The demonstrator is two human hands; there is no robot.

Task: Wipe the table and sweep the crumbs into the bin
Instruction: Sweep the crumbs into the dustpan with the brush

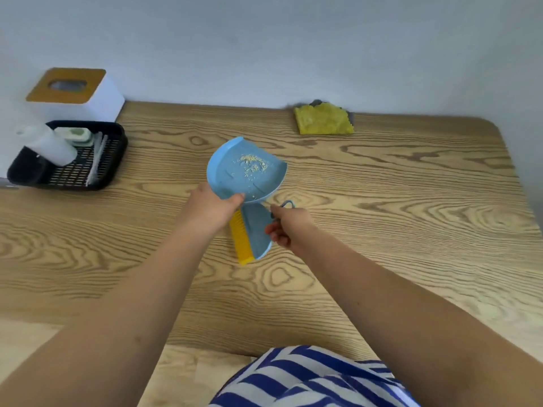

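Observation:
My left hand (210, 208) grips the near rim of a small blue dustpan (235, 177), held tilted above the wooden table (411, 230). A scatter of pale crumbs (254, 165) lies inside the pan. My right hand (289, 227) is closed on the handle end of a blue hand brush (255, 230) with yellow bristles (239, 240), which lies just below the pan, bristles to the left. A folded yellow cloth (323, 120) rests at the back of the table against the wall. A white bin with a wooden slotted lid (75, 92) stands at the back left.
A black slotted tray (97, 168) sits left of the pan, holding a white bottle (47, 143), a pale green item and a white brush. A grey wall runs behind the table. The table's right corner is rounded. My striped clothing shows at the bottom.

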